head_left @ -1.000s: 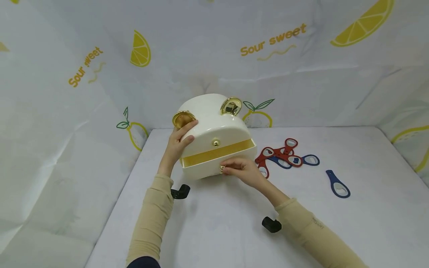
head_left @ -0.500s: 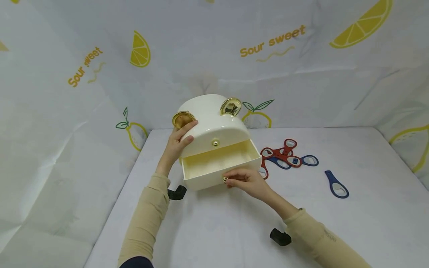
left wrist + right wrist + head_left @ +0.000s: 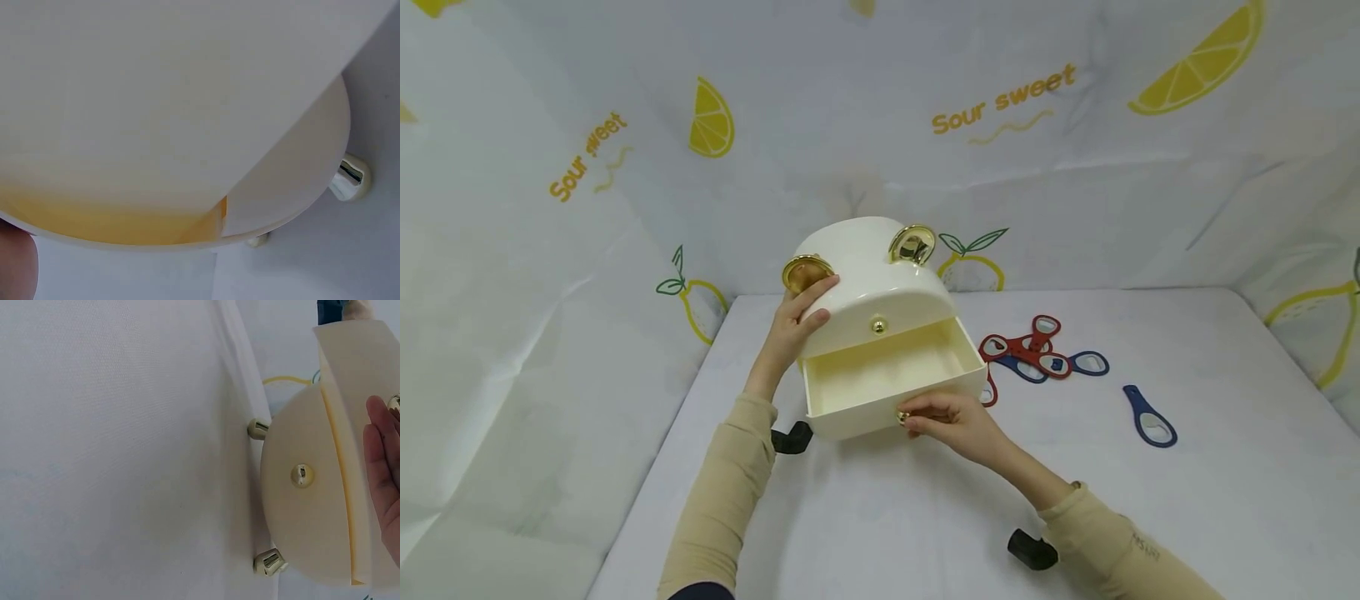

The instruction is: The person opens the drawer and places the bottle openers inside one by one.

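Observation:
In the head view, a glossy white storage box (image 3: 865, 250) with two round gold ears leans tilted on the table. Its lower drawer (image 3: 857, 417) is pulled well out, and the pale floor inside shows. My left hand (image 3: 788, 333) grips the box's left side, thumb on the front edge and fingers by the left ear (image 3: 807, 275). At the drawer front, my right hand (image 3: 958, 425) pinches the small gold knob (image 3: 903, 417). An upper knob (image 3: 302, 475) sits on the front above the drawer. White panels (image 3: 156, 94) fill most of the left wrist view.
Several red bottle openers (image 3: 1054, 365) and blue bottle openers (image 3: 1090, 363) lie heaped right of the box. A single blue bottle opener (image 3: 1138, 400) lies farther right. Behind the white table (image 3: 880, 533) hangs a lemon-print cloth (image 3: 820, 100).
My right hand has drawn the drawer by its knob toward me, from a narrow gap to wide out. The left hand keeps its grip on the box.

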